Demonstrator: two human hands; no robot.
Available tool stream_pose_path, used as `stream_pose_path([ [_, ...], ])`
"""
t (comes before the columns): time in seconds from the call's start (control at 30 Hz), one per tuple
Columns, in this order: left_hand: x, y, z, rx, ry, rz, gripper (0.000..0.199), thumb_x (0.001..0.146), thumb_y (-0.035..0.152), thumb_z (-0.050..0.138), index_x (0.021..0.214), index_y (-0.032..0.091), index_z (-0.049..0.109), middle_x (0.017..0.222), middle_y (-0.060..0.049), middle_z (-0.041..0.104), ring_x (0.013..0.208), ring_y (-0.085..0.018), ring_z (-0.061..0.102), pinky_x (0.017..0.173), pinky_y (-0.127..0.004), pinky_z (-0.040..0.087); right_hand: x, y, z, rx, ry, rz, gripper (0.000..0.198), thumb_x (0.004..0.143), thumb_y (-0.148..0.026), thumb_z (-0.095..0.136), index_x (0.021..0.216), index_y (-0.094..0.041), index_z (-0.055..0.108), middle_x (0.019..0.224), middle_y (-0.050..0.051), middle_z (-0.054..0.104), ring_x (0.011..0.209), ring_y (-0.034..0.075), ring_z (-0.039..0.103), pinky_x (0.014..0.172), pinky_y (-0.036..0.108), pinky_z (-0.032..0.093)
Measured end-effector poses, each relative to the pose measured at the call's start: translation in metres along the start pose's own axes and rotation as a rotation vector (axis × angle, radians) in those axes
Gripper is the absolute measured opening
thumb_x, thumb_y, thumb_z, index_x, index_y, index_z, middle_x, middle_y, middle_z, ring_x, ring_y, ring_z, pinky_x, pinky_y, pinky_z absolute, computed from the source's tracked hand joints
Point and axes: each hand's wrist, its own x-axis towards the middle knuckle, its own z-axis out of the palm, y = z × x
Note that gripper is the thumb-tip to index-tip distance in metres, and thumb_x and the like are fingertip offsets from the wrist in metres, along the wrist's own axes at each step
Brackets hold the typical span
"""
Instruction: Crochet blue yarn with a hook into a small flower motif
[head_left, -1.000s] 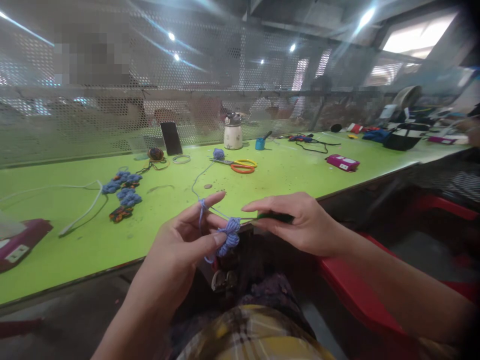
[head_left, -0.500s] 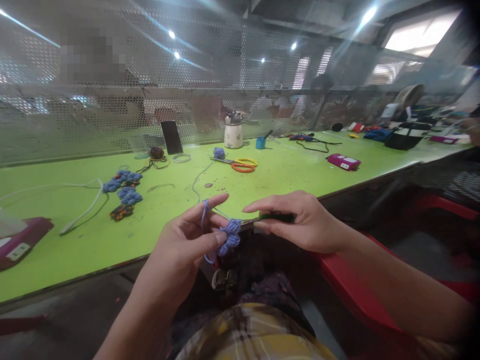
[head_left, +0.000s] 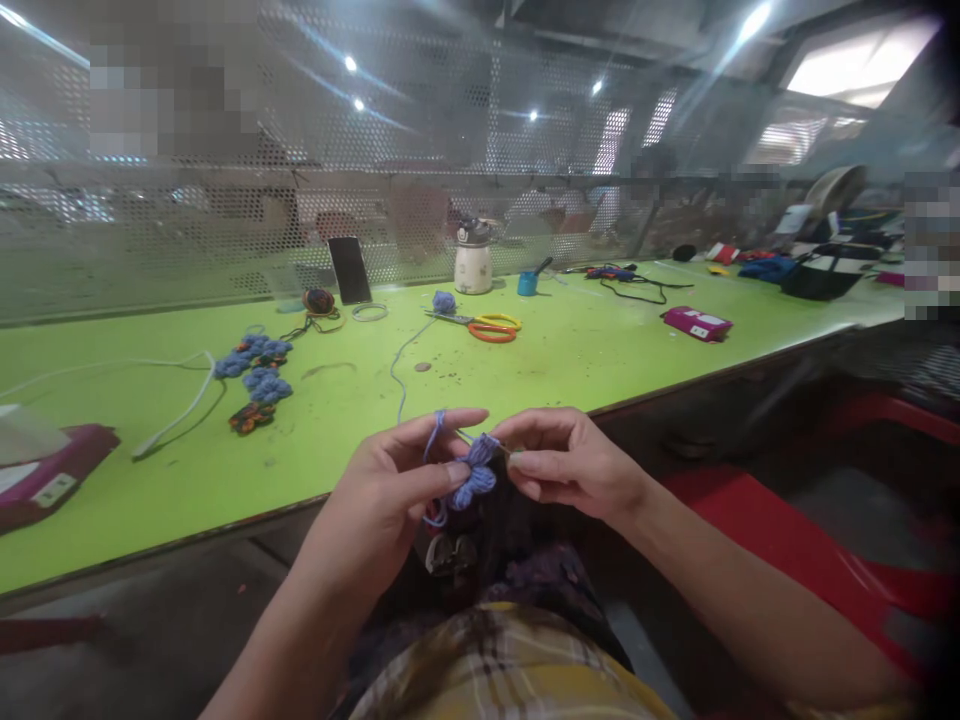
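Pinching a small blue crochet piece (head_left: pixel 475 478) between thumb and fingers of the left hand (head_left: pixel 390 495), index finger stretched out flat above it with blue yarn (head_left: pixel 433 432) looping over that finger. Closing the right hand (head_left: pixel 574 462) on the piece's far side, fingertips pressed together on a thin hook (head_left: pixel 504 452), mostly hidden by the fingers, with thumb on top. Holding both hands nearly touching, just off the near edge of the green table (head_left: pixel 615 340), above a lap in plaid cloth (head_left: pixel 495 670). Trailing the yarn up and away from the left index finger, across the table to a small blue ball (head_left: pixel 444 301) well beyond the fingertips. Lying just right of that ball, scissors (head_left: pixel 487 326) with yellow and orange handles. Standing farther back, a cream jar (head_left: pixel 474 265) and a little blue cup (head_left: pixel 529 283), and left of them a dark phone (head_left: pixel 350 270) leaning on the perforated screen (head_left: pixel 225 220). Resting far left of the left hand, a cluster of finished blue flowers (head_left: pixel 255 375) beside a white cable (head_left: pixel 176 405), and at the edge beyond them a maroon box (head_left: pixel 49 480). Lying off to the right of the right hand, well apart, a pink box (head_left: pixel 697 322). Showing below the right forearm, a red seat (head_left: pixel 787 555).
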Motion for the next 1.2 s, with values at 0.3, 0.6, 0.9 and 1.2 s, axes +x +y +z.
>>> stream_pose_path([
  [0.3, 0.001, -0.006, 0.001, -0.032, 0.027, 0.007, 0.038, 0.063, 0.01, 0.082, 0.099, 0.022, 0.08, 0.074, 0.001, 0.068, 0.06, -0.007, 0.059, 0.057, -0.017, 0.045, -0.003, -0.002, 0.014, 0.098, 0.106, 0.029, 0.022, 0.077, -0.018, 0.077, 0.099, -0.018, 0.076, 0.059, 0.0, 0.063, 0.044, 0.004, 0.044, 0.035, 0.012, 0.021],
  [0.6, 0.0, -0.009, 0.0, -0.033, 0.065, 0.001, 0.031, 0.062, 0.012, 0.084, 0.091, 0.024, 0.08, 0.071, 0.001, 0.072, 0.058, -0.007, 0.062, 0.058, -0.017, 0.048, -0.006, -0.005, 0.028, 0.042, 0.21, -0.018, 0.025, 0.079, -0.019, 0.074, 0.104, -0.017, 0.074, 0.058, -0.002, 0.062, 0.04, 0.002, 0.039, 0.035, 0.014, 0.022],
  [0.9, -0.001, -0.012, 0.0, -0.075, 0.051, 0.017, 0.039, 0.062, 0.011, 0.084, 0.099, 0.022, 0.079, 0.071, 0.001, 0.07, 0.062, -0.009, 0.064, 0.06, -0.018, 0.048, -0.006, -0.01, 0.033, 0.125, 0.212, 0.076, 0.022, 0.078, -0.018, 0.075, 0.1, -0.017, 0.074, 0.056, -0.002, 0.06, 0.038, 0.001, 0.037, 0.037, 0.014, 0.02],
  [1.2, 0.002, -0.014, -0.002, 0.054, 0.036, 0.095, 0.058, 0.067, 0.012, 0.081, 0.122, 0.024, 0.068, 0.075, 0.002, 0.067, 0.068, -0.013, 0.062, 0.063, -0.024, 0.047, -0.004, -0.013, 0.03, 0.071, 0.235, 0.134, 0.026, 0.075, -0.02, 0.077, 0.1, -0.014, 0.075, 0.053, -0.003, 0.059, 0.037, 0.001, 0.037, 0.037, 0.015, 0.018],
])
